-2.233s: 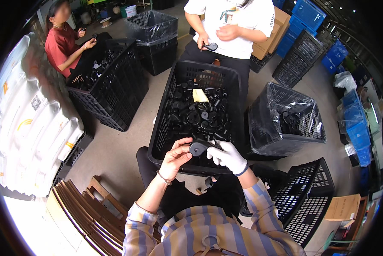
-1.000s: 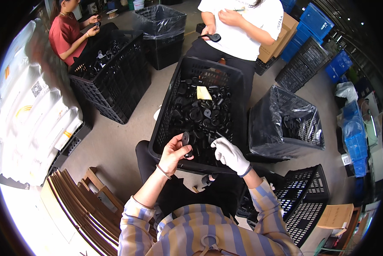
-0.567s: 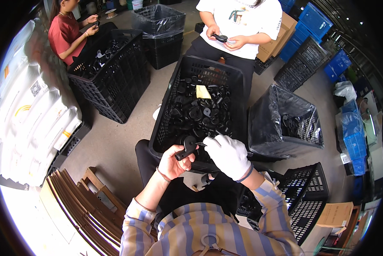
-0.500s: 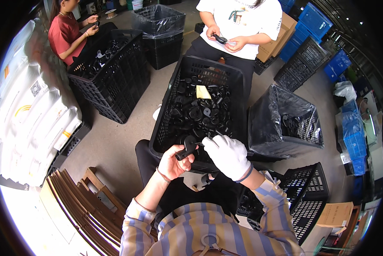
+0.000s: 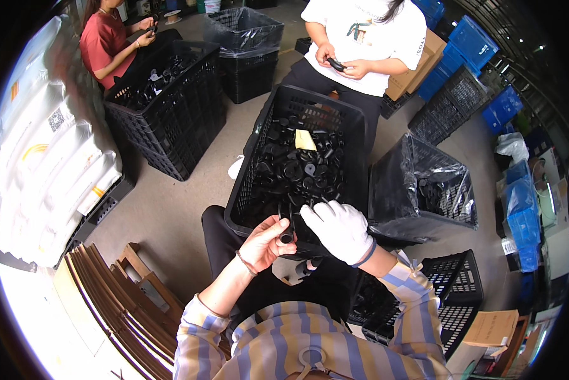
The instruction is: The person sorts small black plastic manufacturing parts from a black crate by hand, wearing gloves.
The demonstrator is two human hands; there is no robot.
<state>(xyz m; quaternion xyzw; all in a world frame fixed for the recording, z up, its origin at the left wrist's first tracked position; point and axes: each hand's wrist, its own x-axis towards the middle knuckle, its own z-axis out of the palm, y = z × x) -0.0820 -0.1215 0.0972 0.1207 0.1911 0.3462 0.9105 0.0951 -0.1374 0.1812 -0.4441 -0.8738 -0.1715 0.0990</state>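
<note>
Here's the black part (image 5: 287,235) over the crate's near end, pinched between the left hand's (image 5: 262,245) thumb and fingers, long axis running toward the wearer. The gloved right hand (image 5: 339,233) is just to its right, fingers bent; whether they grip anything, can't tell. Beyond, loose black pieces (image 5: 309,170) fill the crate (image 5: 359,158).

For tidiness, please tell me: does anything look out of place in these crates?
Yes: a pale yellow scrap lies on the black parts in the middle crate; it looks odd, being the only yellow thing visible there.
</note>
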